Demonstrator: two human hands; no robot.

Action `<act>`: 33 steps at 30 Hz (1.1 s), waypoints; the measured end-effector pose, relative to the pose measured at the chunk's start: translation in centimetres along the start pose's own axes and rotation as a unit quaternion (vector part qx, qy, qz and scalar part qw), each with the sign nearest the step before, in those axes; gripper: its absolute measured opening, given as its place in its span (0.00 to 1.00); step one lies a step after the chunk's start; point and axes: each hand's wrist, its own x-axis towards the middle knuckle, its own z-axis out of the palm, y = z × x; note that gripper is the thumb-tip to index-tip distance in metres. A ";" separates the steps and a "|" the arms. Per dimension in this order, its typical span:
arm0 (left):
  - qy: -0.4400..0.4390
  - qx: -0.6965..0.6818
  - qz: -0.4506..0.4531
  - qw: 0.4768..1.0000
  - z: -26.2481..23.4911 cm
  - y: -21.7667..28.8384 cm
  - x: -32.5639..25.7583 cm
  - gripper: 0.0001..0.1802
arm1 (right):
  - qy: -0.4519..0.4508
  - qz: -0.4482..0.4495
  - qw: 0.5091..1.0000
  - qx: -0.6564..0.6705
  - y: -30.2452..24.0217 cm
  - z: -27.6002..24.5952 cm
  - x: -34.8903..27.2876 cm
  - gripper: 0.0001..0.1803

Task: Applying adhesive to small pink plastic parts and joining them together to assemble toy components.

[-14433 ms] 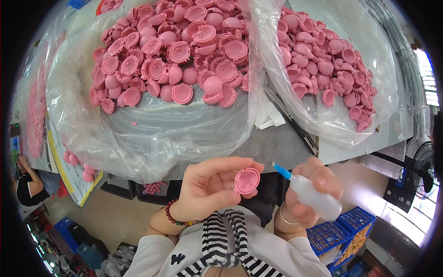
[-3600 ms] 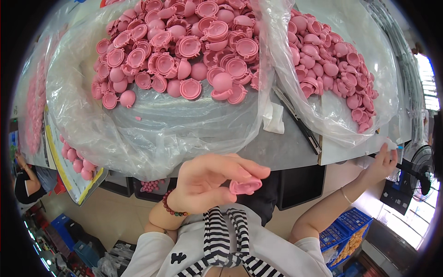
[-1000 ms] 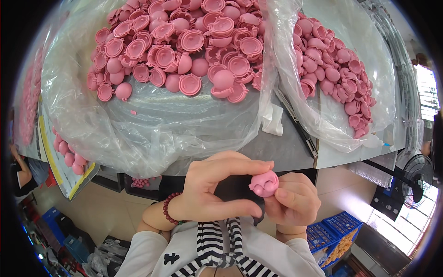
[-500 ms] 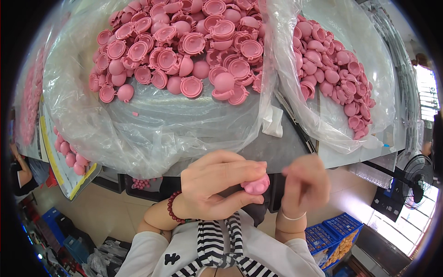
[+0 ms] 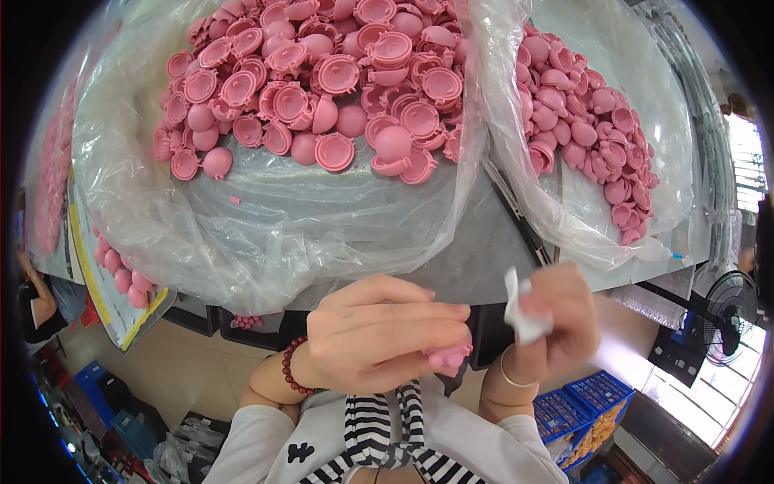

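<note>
Pink piece (image 5: 449, 356), partly covered, sits at the fingertips of my left hand (image 5: 391, 335), which is closed over it near the table's front edge; my right hand (image 5: 563, 319), blurred, is curled on a crumpled white tissue (image 5: 526, 310). Beyond, a wide clear bag (image 5: 306, 206) contains heaped pink half-shells (image 5: 337, 74), the clear bag alongside (image 5: 601, 248) more pink pieces (image 5: 601, 129). Below table level: black bin (image 5: 274, 335), small pink pieces (image 5: 246, 322) inside.

The right hand (image 5: 556, 327) now grips the white tissue (image 5: 528, 327), lifted from the tabletop (image 5: 472, 266) to two o'clock of the pink piece (image 5: 449, 356); the squeeze bottle (image 5: 653, 251), earlier held, lies farther that way.
</note>
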 end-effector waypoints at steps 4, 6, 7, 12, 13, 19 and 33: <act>-0.002 0.007 -0.013 1.000 0.2 0.4 0.1 0.15 | -0.125 -0.099 0.987 -0.030 -2.1 0.0 0.2 0.16; 0.003 0.033 -0.015 0.999 0.2 0.5 0.0 0.15 | -0.149 -0.084 0.983 -0.071 -2.6 0.2 0.3 0.17; 0.007 0.057 -0.010 0.998 0.3 0.5 0.0 0.15 | -0.171 -0.068 0.977 -0.111 -2.8 0.3 0.4 0.17; 0.018 0.109 0.007 0.994 0.6 0.7 -0.1 0.17 | -0.152 -0.141 0.968 -0.143 -2.4 0.3 -0.5 0.15; 0.015 0.108 0.004 0.994 0.5 0.8 -0.1 0.18 | -0.157 -0.164 0.962 -0.150 -2.4 0.3 -0.6 0.14; 0.005 0.099 -0.006 0.995 0.9 0.8 -0.1 0.18 | -0.187 -0.211 0.944 -0.169 -2.4 0.0 -0.6 0.11; -0.013 0.003 -0.040 0.999 1.0 0.5 0.2 0.17 | 0.127 -0.003 0.977 0.172 -0.2 -1.1 -1.4 0.11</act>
